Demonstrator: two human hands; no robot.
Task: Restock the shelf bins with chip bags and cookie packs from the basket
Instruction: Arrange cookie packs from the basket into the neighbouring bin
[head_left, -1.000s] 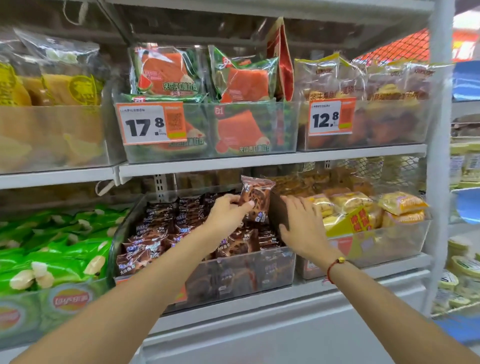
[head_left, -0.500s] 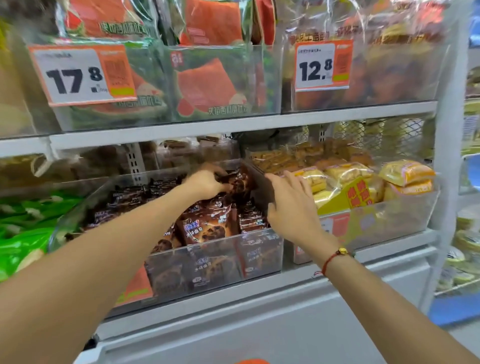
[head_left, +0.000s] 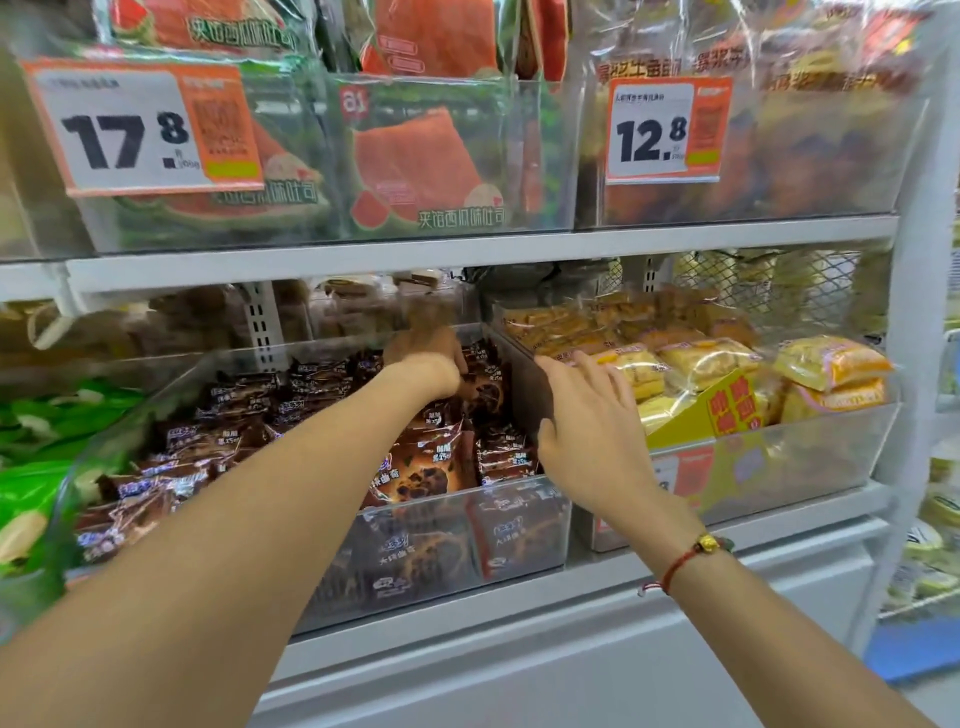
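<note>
Brown glossy cookie packs (head_left: 415, 462), crinkled film with chocolate-chip print and blue-white logos, fill the clear plastic bin (head_left: 519, 525) on the lower shelf (head_left: 597, 566); most lie flat in loose rows, a few stand tilted near the front wall. Left hand (head_left: 428, 358) is deep at the bin's rear, fingers curled down into the packs; motion-blurred, so whether it grips one cannot be told. Right hand (head_left: 587, 431) has fingers straight and spread, resting against the dark divider (head_left: 527, 395) at the bin's right wall, thumb on the cookie side; holds nothing. Red cord bracelet (head_left: 685, 561) with a gold bead on the right wrist. Adjacent clear bin (head_left: 810, 447) to the right holds yellow puffy bread packs (head_left: 826, 364) in transparent wrap, plus a yellow card insert. Green chip bags (head_left: 36, 493), shiny foil, at far left of the same shelf. Upper shelf: clear bins with watermelon-print toast bags (head_left: 421, 156), orange-edged price tags reading 17.8 (head_left: 140, 130) and 12.8 (head_left: 667, 130). White metal shelving, wire mesh back panel behind the bread.
</note>
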